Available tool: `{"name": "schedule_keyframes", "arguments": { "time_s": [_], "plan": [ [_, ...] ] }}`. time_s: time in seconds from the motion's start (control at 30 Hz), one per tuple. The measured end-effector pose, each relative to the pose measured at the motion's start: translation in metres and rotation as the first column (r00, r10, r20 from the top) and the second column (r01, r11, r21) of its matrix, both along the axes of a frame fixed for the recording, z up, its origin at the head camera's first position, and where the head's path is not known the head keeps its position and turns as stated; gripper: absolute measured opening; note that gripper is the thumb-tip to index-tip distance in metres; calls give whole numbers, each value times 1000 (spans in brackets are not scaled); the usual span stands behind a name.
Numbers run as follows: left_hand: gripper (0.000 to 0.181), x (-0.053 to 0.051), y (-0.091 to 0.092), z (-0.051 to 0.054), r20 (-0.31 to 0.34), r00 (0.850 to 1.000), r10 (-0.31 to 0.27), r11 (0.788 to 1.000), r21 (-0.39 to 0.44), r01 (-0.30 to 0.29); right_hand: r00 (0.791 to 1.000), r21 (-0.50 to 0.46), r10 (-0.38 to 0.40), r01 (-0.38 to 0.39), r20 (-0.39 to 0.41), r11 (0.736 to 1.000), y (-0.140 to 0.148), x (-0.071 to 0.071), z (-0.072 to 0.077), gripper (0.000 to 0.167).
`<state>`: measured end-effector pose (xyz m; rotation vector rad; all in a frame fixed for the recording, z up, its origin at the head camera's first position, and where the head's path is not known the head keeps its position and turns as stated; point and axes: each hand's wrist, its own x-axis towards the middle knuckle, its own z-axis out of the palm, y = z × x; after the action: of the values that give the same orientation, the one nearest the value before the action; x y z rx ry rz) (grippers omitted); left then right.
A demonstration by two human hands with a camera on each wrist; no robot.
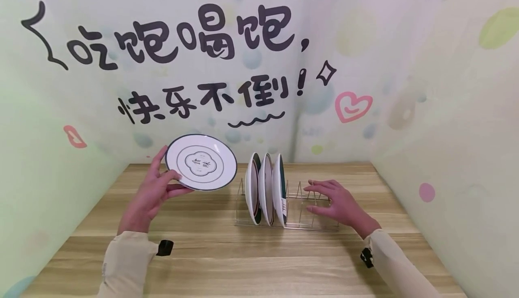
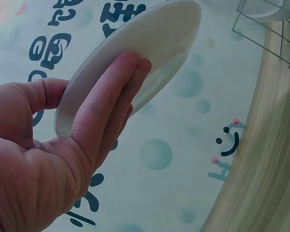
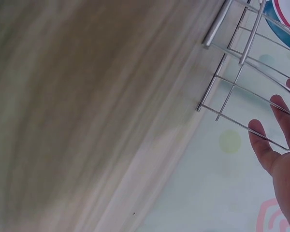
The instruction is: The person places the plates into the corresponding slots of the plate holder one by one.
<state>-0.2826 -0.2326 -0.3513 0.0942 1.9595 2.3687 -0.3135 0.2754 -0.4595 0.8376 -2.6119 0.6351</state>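
Wall (image 1: 182, 76) reading “吃饱喝饱,快乐不倒!”, left hand (image 1: 147, 192) holding lettered plate (image 1: 200, 162), wire rack (image 1: 310, 229)

I'm facing a white back wall (image 1: 229, 77) printed with bold black Chinese lettering (image 1: 219, 41), grey-blue dots (image 1: 252, 59) and a pink outlined smiling heart (image 1: 353, 109). Left of me: pale green-tinted wall (image 1: 36, 153). Right: pale beige wall (image 1: 442, 117), green oval (image 1: 500, 27), mauve dot (image 1: 427, 192). Below: light-brown wood-grain tabletop (image 1: 243, 268), soft shadows.

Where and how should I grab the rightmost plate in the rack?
Probably by its upper rim, pinched from above: the rightmost plate stands on edge in the wire rack, its top rising clear of the wires.
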Motion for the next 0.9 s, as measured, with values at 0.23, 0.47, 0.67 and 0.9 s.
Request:
{"name": "schedule_keyframes", "arguments": {
  "time_s": [0.23,0.47,0.67,0.9],
  "plan": [
    [97,1,5,2,-15,1000,-24,999,-29,23,1000,0,-1,1,-2,1000,0,-2,-2,54],
    [97,1,10,1,-28,999,-45,997,-59,43,1000,-8,-4,4,10,1000,0,0,-1,54],
    [96,4,18,4,-28,998,-54,995,-89,51,1000,-4,-7,7,15,1000,0,-1,-1,53],
    [96,4,29,7,-36,997,-62,987,-152,55,1000,1,-6,6,16,1000,1,-2,-1,55]
  ]
}}
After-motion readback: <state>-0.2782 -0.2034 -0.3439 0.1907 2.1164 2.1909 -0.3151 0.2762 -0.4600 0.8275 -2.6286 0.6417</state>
